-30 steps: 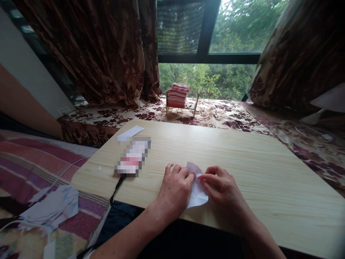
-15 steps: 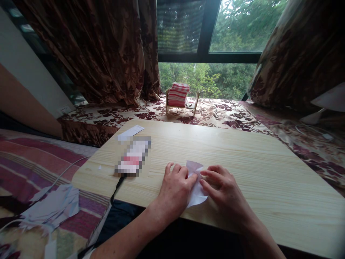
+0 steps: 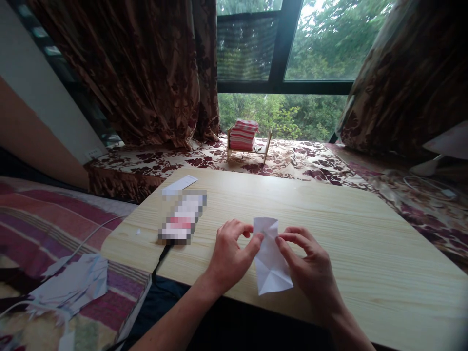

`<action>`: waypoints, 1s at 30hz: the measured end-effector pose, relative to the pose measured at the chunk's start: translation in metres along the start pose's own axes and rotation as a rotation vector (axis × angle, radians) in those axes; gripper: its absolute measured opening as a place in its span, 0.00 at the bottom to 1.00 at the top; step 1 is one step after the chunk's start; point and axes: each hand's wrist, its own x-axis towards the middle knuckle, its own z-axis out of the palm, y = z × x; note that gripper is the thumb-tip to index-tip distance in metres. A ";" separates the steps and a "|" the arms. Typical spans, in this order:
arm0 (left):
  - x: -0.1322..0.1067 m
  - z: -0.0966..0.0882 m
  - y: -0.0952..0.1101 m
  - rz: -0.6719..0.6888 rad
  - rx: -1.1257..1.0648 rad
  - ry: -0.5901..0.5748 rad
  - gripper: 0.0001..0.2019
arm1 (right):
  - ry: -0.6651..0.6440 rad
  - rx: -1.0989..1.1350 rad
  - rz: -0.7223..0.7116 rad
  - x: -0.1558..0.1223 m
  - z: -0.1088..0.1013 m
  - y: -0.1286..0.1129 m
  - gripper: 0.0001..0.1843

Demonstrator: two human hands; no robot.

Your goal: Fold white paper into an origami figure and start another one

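Note:
A small white sheet of paper with crossing crease lines is held upright-long between my two hands, near the table's front edge. My left hand pinches its left edge, the thumb lying on the paper's face. On the other side, my right hand grips the right edge between thumb and fingertips. The fingers behind the sheet are partly hidden. Left of my hands lies a phone-like device, blurred out by large pixels, with a black strap running from its near end.
The pale wooden table bears a white paper strip and a tiny scrap. Crumpled papers and a white cable lie on the striped bedding. Folded striped cloths sit in a small stand by the window.
The paper has opened out from a pinched, narrow-waisted shape to a flatter, longer rectangle. My left hand has drawn back to its left edge. The view has tilted up slightly.

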 end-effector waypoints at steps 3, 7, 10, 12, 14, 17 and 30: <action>0.003 0.001 0.004 -0.068 -0.110 -0.012 0.09 | 0.007 0.036 -0.005 0.000 0.004 -0.005 0.07; 0.005 0.001 0.003 -0.196 -0.270 -0.079 0.10 | -0.069 0.109 0.093 -0.001 0.004 -0.006 0.10; 0.004 0.001 0.003 -0.243 -0.357 -0.117 0.10 | -0.156 0.190 0.137 -0.001 0.004 -0.006 0.11; 0.004 0.002 0.004 -0.255 -0.394 -0.145 0.10 | -0.180 0.232 0.139 -0.002 0.004 -0.007 0.12; 0.006 0.003 0.006 -0.263 -0.421 -0.179 0.09 | -0.187 0.247 0.133 -0.002 0.004 -0.008 0.13; 0.014 0.005 0.009 -0.274 -0.429 -0.193 0.08 | -0.198 0.241 0.127 -0.002 0.002 -0.010 0.13; 0.000 0.001 0.008 -0.142 -0.212 -0.142 0.07 | -0.080 0.263 0.207 -0.003 -0.003 -0.010 0.14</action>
